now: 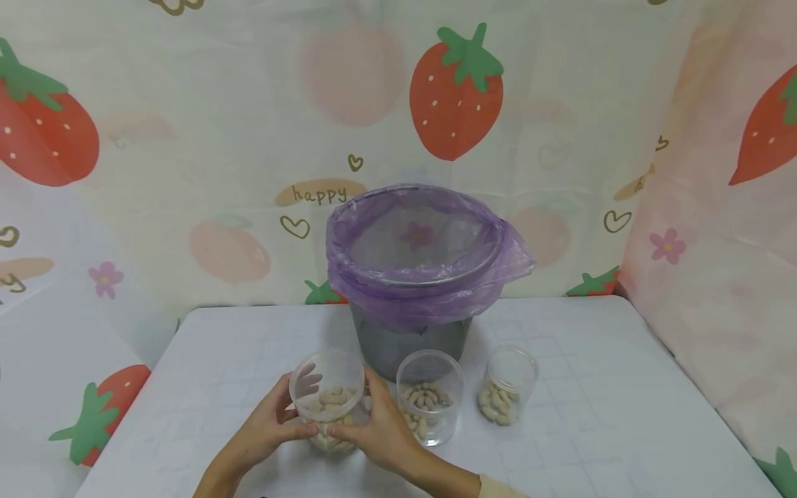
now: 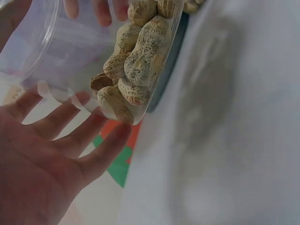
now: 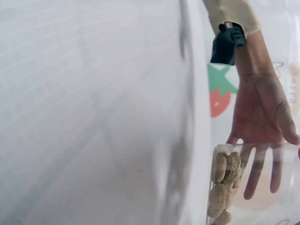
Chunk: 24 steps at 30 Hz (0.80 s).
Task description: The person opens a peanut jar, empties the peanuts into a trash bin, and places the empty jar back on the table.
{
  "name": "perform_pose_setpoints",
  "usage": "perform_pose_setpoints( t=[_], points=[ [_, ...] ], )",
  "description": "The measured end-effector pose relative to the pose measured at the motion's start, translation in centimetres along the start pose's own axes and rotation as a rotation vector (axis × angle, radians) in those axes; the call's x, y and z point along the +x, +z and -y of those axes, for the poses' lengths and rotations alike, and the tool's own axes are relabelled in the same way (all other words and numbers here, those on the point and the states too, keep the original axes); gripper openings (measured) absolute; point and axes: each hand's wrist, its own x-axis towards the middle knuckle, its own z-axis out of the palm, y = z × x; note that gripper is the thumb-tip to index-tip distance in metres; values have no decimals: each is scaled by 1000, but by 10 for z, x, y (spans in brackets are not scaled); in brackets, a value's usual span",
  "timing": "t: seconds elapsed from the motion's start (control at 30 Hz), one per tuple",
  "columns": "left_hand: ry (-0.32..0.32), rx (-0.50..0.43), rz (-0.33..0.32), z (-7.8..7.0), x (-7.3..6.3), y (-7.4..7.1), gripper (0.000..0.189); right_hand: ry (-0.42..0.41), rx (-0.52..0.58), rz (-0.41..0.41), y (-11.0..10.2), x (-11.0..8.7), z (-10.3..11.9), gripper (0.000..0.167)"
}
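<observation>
Both hands hold a clear plastic jar point(image 1: 336, 440) of unshelled peanuts point(image 2: 145, 51) between them, left of centre near the table's front. My left hand point(image 1: 264, 425) grips its left side, thumb across the front. On the right side my right hand point(image 1: 389, 432) grips it in the same way. In the left wrist view the left fingertips point(image 2: 123, 131) touch the jar's wall and lower edge. The right wrist view shows the left hand point(image 3: 260, 110) beyond the jar, some fingers seen through the plastic.
Beside the right hand stands a second clear jar point(image 1: 443, 434) with peanuts, and a third jar point(image 1: 515, 366) with peanuts is further right. Behind them is a grey mesh bin point(image 1: 405, 346) lined with a purple bag point(image 1: 423, 297). A strawberry-print curtain point(image 1: 249, 138) surrounds the white table point(image 1: 591, 415).
</observation>
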Motion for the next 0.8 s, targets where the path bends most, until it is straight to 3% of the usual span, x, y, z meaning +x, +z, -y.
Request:
perform_pose_setpoints(
  t=[0.2, 0.43, 0.57, 0.8],
  points=[
    [43, 2, -43, -19, -2, 0, 73, -45, 31, 12, -15, -2, 23, 83],
    [113, 16, -127, -46, -3, 8, 73, -123, -12, 7, -37, -3, 43, 83],
    [159, 22, -130, -62, -1, 13, 73, -144, -28, 19, -52, -6, 52, 82],
    [162, 0, -127, -81, 8, 27, 75, -149, -62, 21, -76, -9, 57, 86]
  ],
)
